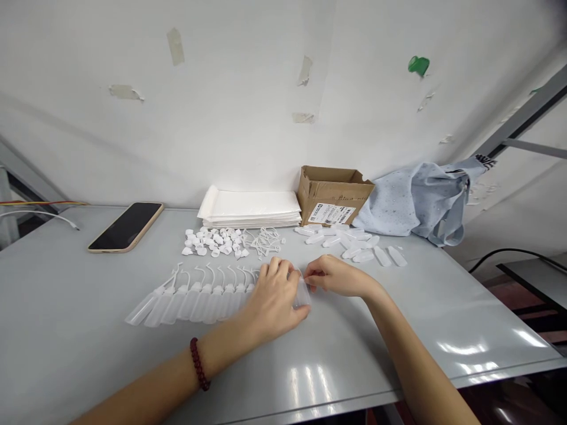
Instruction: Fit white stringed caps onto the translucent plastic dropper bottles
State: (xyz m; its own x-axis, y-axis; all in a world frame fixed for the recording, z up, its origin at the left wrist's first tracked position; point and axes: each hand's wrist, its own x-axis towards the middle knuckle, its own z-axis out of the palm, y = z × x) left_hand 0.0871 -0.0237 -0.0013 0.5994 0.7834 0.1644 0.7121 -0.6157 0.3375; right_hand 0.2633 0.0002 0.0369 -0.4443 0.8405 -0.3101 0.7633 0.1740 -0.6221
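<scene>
Translucent cylindrical plastic bottle (303, 294), gripped by left hand (274, 301) and right hand (336, 276)

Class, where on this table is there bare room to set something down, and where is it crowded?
Bare: near left of the table, between phone and row of capped bottles; also near right, beyond the right hand, in front of the loose bottles. Crowded: the middle strip of caps, and around the left hand gripping a clear bottle.
</scene>
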